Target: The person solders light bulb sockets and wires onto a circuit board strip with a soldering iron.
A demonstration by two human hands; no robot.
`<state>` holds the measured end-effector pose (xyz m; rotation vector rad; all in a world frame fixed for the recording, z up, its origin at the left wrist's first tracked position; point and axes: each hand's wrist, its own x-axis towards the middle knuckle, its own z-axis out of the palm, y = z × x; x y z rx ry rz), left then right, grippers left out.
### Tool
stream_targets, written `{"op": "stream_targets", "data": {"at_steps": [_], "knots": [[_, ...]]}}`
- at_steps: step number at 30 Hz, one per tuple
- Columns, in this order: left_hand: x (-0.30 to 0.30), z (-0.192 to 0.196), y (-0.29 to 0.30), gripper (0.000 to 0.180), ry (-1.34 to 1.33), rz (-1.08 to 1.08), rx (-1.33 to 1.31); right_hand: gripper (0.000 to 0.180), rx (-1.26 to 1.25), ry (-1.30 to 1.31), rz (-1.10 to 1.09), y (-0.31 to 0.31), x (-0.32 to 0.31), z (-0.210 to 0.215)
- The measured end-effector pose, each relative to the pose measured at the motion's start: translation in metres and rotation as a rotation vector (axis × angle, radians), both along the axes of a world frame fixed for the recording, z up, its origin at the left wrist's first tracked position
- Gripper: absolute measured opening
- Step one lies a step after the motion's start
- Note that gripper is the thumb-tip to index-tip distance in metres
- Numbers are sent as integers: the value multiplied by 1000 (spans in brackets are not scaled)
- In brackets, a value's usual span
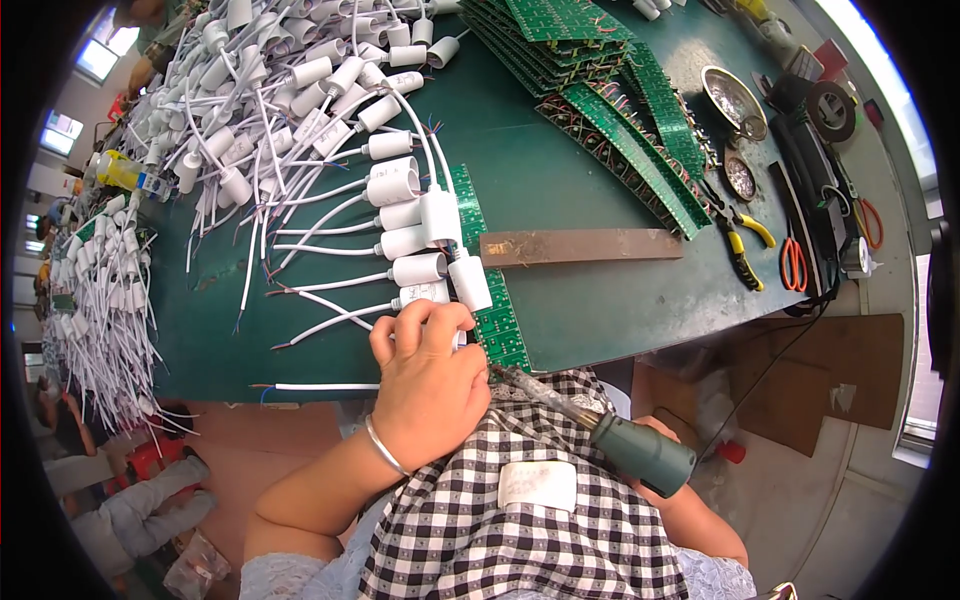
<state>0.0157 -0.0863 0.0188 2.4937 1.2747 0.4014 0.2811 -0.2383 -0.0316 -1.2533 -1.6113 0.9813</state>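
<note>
A long green circuit board strip lies on the green table, running toward me. My left hand rests on its near end, fingers curled over a white cylindrical part with a white cable. A bangle sits on that wrist. My right hand is mostly hidden behind the dark green handle of a soldering iron that it grips. The iron's metal tip reaches the near end of the strip, right beside my left hand.
A big pile of white cylinders with cables covers the table's left. Stacked green boards lie at the back right, a brown flat bar in the middle. Yellow-handled pliers, orange scissors, tape rolls and metal dishes sit at right.
</note>
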Motion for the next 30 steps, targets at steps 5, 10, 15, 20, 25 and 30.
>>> {"op": "stream_targets", "data": {"at_steps": [5,10,15,20,25,30], "knots": [[2,2,-1,4,15,6,3,53,86,-36,39,2,2,-2],[3,3,0,4,10,9,12,52,-60,97,-36,-5,3,1],[3,3,-1,5,36,7,-7,49,-179,181,-83,-1,1,8],[2,5,0,4,7,-2,12,49,-190,199,-105,-10,6,-6],[0,1,-1,5,11,8,-5,69,-151,899,-316,65,-30,20],[-1,0,-1,4,-19,5,24,68,-139,1067,-190,145,-54,28]]}}
